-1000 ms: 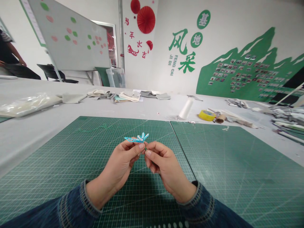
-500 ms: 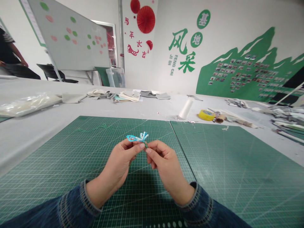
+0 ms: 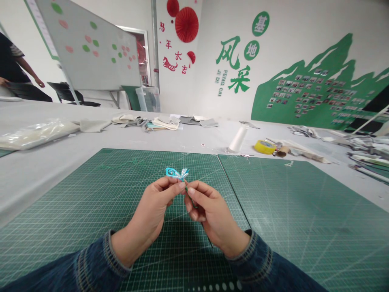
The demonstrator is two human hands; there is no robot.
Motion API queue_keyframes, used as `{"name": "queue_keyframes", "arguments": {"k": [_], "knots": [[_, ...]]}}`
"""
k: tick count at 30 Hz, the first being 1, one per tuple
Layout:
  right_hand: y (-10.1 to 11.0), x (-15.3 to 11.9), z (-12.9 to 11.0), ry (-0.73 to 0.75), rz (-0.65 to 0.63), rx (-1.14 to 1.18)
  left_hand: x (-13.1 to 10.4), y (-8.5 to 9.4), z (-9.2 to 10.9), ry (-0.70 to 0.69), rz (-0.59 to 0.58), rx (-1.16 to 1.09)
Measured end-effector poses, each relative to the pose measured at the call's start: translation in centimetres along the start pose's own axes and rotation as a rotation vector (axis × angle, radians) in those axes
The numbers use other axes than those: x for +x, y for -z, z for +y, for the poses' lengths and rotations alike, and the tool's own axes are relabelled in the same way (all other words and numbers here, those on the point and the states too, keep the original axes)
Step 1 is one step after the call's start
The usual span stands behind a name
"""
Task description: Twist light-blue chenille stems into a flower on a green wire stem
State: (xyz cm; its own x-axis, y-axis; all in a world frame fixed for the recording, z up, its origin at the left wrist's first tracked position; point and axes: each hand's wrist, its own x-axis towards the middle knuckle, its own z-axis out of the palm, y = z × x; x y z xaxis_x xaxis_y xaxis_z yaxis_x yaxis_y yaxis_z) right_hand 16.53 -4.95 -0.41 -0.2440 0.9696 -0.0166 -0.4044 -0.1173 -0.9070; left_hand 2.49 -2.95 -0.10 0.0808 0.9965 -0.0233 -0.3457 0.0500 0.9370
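A small blue and white beaded ornament (image 3: 176, 173), shaped like a flower or butterfly, is held up over the green cutting mat (image 3: 121, 190). My left hand (image 3: 154, 205) pinches its base between thumb and fingers. Just beside it, my right hand (image 3: 208, 209) pinches the green stem (image 3: 189, 194) below the ornament. The stem runs down past my right fingers, and a thin dark end shows below them. The fingertips of both hands nearly touch.
A second green mat (image 3: 304, 202) lies to the right. Beyond are a white thread cone (image 3: 238, 138), yellow tape roll (image 3: 264, 147), cardboard tube (image 3: 282, 151), fabric pieces (image 3: 165, 122) and a plastic-wrapped package (image 3: 39, 133). A person (image 3: 15, 69) stands at far left.
The ornament has turned slightly, showing more of its blue loop. More of the stem is visible below my right fingers. The person's arm at far left has swung outward.
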Motion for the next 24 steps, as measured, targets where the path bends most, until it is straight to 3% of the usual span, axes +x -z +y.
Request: {"name": "queue_keyframes", "arguments": {"k": [3, 6, 24], "knots": [[0.35, 0.21, -0.21, -0.115, -0.112, 0.183, -0.01, 0.17, 0.08, 0.015, -0.052, 0.006], [0.65, 0.40, -0.17, -0.135, -0.141, 0.221, 0.01, 0.23, 0.05, 0.030, -0.070, 0.004], [0.50, 0.36, 0.42, 0.073, 0.066, -0.005, 0.21, 0.03, -0.26, -0.011, -0.022, 0.011]]}}
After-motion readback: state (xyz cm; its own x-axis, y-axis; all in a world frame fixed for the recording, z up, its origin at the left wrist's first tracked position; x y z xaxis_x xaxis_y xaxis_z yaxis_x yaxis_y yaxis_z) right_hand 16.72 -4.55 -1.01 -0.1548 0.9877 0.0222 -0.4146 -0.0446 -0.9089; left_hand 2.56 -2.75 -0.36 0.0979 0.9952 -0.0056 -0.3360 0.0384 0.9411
